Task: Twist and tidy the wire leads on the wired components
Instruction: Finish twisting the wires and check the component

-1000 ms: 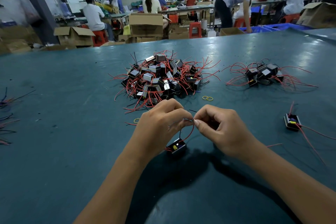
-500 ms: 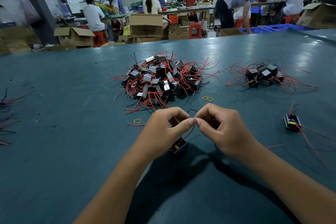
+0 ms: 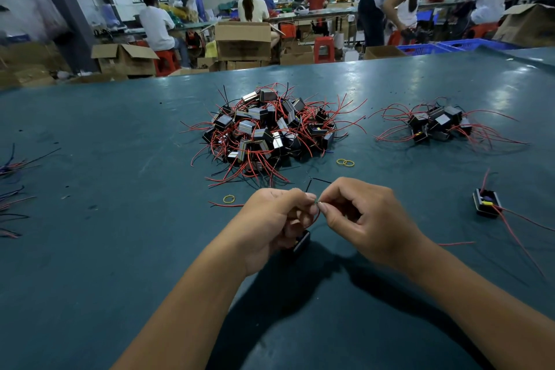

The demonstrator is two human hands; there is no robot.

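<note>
While your left hand (image 3: 271, 227) and right hand (image 3: 365, 224) pinch the wire leads (image 3: 316, 202) together, component (image 3: 301, 242) hangs just below, near bench's (image 3: 90, 249) front edge, no readable writing.

Both hands meet over the green counter (image 3: 90, 249). The left hand (image 3: 270, 225) and right hand (image 3: 366, 219) pinch thin wire ends (image 3: 316, 202) between fingertips. A small black part (image 3: 301, 241) hangs under the left hand. A big pile (image 3: 267, 132) of parts lies behind.
</note>
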